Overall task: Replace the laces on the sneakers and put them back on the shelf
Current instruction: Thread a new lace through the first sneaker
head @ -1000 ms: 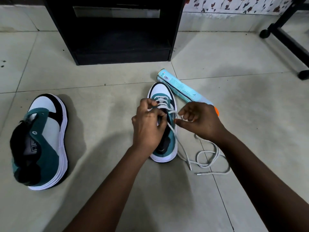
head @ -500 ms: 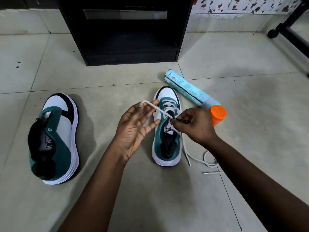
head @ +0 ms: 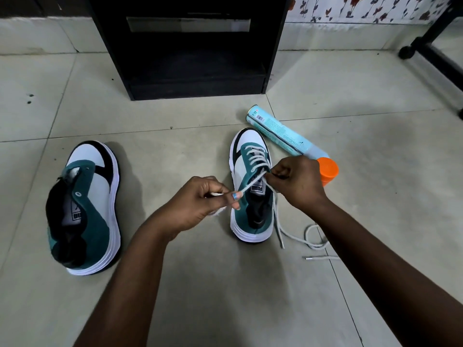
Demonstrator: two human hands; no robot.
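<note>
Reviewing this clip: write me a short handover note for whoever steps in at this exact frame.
Left hand pinches one end of the white lace, pulled taut. Right hand pinches the lace at the upper eyelets of the laced sneaker, which stands upright on the floor; the other end trails loose beside it.
Done: lower rows threaded.
Left: finish the top eyelets, tie, lace the second sneaker, which lies on its side without a lace, then put both on the black shelf.

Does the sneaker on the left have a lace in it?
No, the left sneaker shows bare eyelets, while the lace runs only through the right sneaker.
</note>
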